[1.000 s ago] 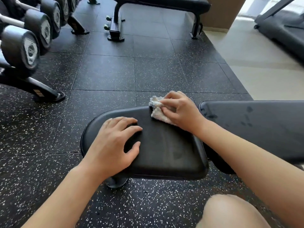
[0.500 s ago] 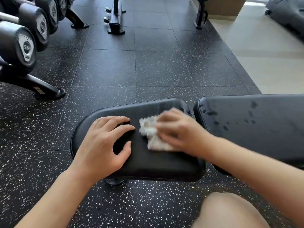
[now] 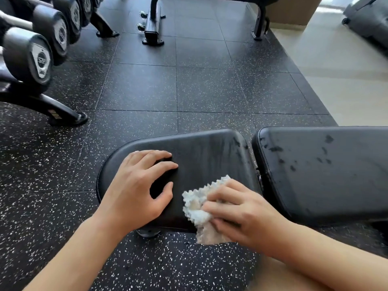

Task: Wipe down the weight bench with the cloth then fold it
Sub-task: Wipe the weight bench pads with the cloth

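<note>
Two hands: left hand [image 3: 134, 185] flat, grip open, on bench seat pad [image 3: 210, 156]; right hand [image 3: 237, 211] grips one cloth [image 3: 195, 206].

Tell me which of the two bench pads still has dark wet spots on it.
The long back pad on the right: dark droplets dot it, while the seat pad under both hands shows only faint wipe streaks.

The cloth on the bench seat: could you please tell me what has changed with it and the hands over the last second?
The right hand has dragged the cloth from the seat pad's far edge to its near edge, where part now hangs over. The left hand still rests on the pad, and the back pad keeps its wet spots.
</note>
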The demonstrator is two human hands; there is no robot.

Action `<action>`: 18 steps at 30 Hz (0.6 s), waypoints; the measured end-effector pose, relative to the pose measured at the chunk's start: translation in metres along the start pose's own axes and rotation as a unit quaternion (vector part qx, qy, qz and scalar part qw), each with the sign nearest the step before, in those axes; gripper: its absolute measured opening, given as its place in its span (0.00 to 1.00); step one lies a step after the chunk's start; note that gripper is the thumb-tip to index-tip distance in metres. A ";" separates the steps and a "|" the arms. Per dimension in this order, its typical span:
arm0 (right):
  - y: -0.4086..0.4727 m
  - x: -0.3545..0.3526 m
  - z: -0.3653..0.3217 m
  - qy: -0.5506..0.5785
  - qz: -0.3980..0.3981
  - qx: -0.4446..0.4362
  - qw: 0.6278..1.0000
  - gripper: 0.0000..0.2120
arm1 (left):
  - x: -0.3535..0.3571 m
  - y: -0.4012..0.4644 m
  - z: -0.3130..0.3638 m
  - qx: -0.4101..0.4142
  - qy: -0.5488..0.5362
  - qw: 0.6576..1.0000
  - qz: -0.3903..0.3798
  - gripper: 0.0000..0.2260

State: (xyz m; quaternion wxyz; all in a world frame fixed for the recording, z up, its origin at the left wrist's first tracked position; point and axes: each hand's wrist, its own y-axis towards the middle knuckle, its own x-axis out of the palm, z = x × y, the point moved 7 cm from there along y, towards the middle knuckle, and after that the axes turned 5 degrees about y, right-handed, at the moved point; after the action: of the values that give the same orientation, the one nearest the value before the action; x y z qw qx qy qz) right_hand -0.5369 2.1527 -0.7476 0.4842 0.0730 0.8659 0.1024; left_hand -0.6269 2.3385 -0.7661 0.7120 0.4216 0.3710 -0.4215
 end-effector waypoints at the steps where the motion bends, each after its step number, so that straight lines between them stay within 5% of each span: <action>1: 0.002 -0.002 0.003 -0.009 -0.008 -0.010 1.000 0.07 | 0.000 0.000 0.000 0.001 0.000 1.000 0.001 0.17; 9: 0.098 -0.050 0.103 -0.066 0.109 0.156 0.980 0.07 | 0.000 0.002 0.000 0.001 -0.003 1.000 0.004 0.17; 18: 0.031 -0.009 0.020 -0.017 0.067 0.097 0.993 0.05 | -0.004 0.001 0.002 -0.002 -0.021 1.000 0.004 0.15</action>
State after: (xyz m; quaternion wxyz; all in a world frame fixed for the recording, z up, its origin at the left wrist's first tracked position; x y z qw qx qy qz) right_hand -0.5143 2.1832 -0.7429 0.4810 0.1797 0.8567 0.0488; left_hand -0.6269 2.3381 -0.7611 0.7223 0.4128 0.3548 -0.4265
